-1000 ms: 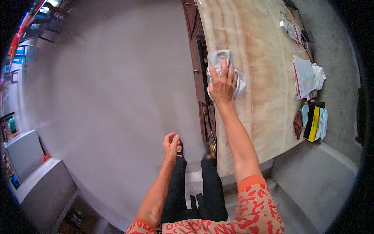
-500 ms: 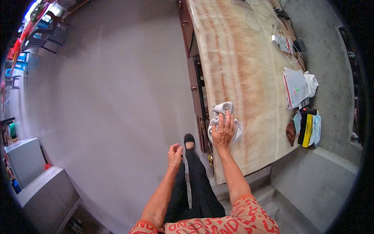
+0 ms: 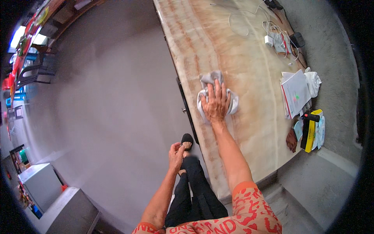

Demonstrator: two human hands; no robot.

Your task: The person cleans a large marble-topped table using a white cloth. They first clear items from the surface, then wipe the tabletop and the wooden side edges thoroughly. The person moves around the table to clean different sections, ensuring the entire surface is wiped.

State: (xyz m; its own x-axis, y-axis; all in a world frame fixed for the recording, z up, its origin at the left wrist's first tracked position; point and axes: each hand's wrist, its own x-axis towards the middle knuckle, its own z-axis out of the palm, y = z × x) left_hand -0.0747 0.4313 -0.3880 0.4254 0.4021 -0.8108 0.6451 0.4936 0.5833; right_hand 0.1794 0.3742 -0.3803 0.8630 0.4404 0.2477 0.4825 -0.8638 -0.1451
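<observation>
One crumpled cloth (image 3: 212, 77) in the head view lies near the left edge of the table (image 3: 257, 144), under the flat right hand (image 3: 215, 103), fingers extended. The left hand (image 3: 176, 156) hangs free, loosely curled, beside the table; papers (image 3: 297, 91) lie right.

We see a peach top (image 3: 212, 227) at six o'clock, printed in orange-red with large letters and irregular blotches. Its short sleeves, the right sleeve (image 3: 256, 208) at five o'clock and the left sleeve (image 3: 147, 227) near seven, end in orange bands (image 3: 245, 186). We also note black trousers (image 3: 196, 193) and a rounded black shoe (image 3: 187, 138), cut low, towards six o'clock.
</observation>
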